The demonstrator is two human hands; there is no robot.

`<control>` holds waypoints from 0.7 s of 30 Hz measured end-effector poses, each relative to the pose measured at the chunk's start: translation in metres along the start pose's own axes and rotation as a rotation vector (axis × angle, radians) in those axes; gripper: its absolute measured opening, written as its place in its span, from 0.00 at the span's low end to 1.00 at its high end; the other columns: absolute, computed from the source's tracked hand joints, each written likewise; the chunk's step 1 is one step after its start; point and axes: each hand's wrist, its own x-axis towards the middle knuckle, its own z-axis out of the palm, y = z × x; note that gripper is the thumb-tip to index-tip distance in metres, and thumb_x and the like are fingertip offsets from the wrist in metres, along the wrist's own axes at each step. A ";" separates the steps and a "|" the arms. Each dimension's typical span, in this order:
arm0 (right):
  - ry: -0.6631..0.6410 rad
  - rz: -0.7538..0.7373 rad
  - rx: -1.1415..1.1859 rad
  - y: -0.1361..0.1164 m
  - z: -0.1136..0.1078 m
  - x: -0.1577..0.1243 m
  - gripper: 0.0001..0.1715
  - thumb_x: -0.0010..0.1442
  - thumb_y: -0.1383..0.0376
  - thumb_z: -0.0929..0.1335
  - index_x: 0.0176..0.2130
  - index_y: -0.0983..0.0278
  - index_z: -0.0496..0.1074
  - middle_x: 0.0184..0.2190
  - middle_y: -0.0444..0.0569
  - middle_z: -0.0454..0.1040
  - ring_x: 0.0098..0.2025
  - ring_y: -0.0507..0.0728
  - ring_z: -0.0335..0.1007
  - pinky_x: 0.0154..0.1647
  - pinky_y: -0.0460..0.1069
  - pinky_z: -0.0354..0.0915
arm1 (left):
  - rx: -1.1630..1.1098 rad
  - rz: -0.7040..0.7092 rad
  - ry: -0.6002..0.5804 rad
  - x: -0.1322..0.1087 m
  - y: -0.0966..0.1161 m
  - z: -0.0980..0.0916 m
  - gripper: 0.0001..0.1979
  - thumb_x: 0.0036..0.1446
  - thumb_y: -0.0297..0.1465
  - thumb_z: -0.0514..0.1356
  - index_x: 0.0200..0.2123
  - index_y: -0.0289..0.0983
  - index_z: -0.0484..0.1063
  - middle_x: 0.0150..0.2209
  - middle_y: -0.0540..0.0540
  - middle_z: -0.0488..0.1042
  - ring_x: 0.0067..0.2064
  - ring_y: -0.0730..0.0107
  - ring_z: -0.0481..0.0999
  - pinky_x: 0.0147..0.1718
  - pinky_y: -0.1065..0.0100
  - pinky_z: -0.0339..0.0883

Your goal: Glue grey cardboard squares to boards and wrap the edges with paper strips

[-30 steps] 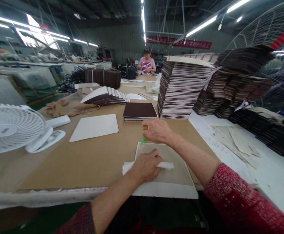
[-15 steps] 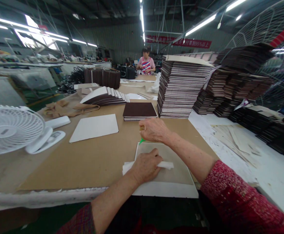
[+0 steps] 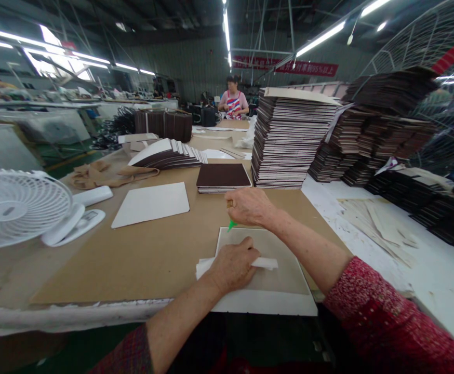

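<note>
My left hand (image 3: 235,265) is closed on a folded white cloth or paper (image 3: 266,263) and presses down on a pale, greyish panel (image 3: 283,275) with a white border. Above the panel's far left corner, my right hand (image 3: 248,206) grips a bottle, mostly hidden by the fingers, whose green nozzle (image 3: 231,225) points down at the panel's far edge. The panel's near edge overhangs the front of the table. Just beyond my right hand lies a short pile of dark brown panels (image 3: 224,175).
A tall stack of panels (image 3: 285,143) rises behind on the right. To the left are a white sheet (image 3: 151,204), a white fan (image 3: 20,208) and tan cloth (image 3: 98,174). Fanned panels (image 3: 168,155) lie farther back. A person (image 3: 234,101) is at the far end.
My right hand and the green nozzle have moved slightly to the right along the panel's far edge. My left hand has stayed in place.
</note>
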 end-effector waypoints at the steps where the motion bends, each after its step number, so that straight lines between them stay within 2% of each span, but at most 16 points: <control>1: -0.001 0.004 -0.001 0.000 0.000 0.000 0.11 0.55 0.65 0.62 0.36 0.59 0.73 0.34 0.50 0.77 0.37 0.59 0.71 0.32 0.49 0.58 | 0.000 0.000 -0.001 0.000 0.000 0.000 0.07 0.58 0.34 0.53 0.38 0.40 0.68 0.42 0.47 0.65 0.39 0.65 0.71 0.35 0.64 0.68; 10: -0.002 0.029 0.005 0.003 0.000 -0.005 0.12 0.57 0.64 0.62 0.38 0.59 0.73 0.34 0.50 0.77 0.38 0.59 0.71 0.33 0.49 0.58 | -0.003 0.005 0.003 0.001 0.000 0.000 0.08 0.57 0.33 0.54 0.40 0.41 0.69 0.42 0.47 0.66 0.38 0.65 0.72 0.35 0.64 0.68; 16: 0.005 0.019 0.015 -0.004 0.003 -0.005 0.13 0.58 0.61 0.61 0.40 0.58 0.73 0.38 0.48 0.76 0.39 0.58 0.70 0.33 0.49 0.58 | 0.000 0.012 0.019 0.000 0.000 0.001 0.08 0.59 0.34 0.52 0.39 0.41 0.68 0.42 0.47 0.66 0.37 0.64 0.72 0.34 0.64 0.68; 21: 0.004 0.035 0.007 0.001 0.002 -0.007 0.13 0.57 0.63 0.61 0.39 0.59 0.73 0.36 0.50 0.76 0.39 0.59 0.70 0.33 0.49 0.58 | 0.002 0.016 0.029 0.001 0.000 0.001 0.08 0.60 0.35 0.51 0.38 0.41 0.68 0.42 0.47 0.66 0.37 0.65 0.72 0.34 0.64 0.68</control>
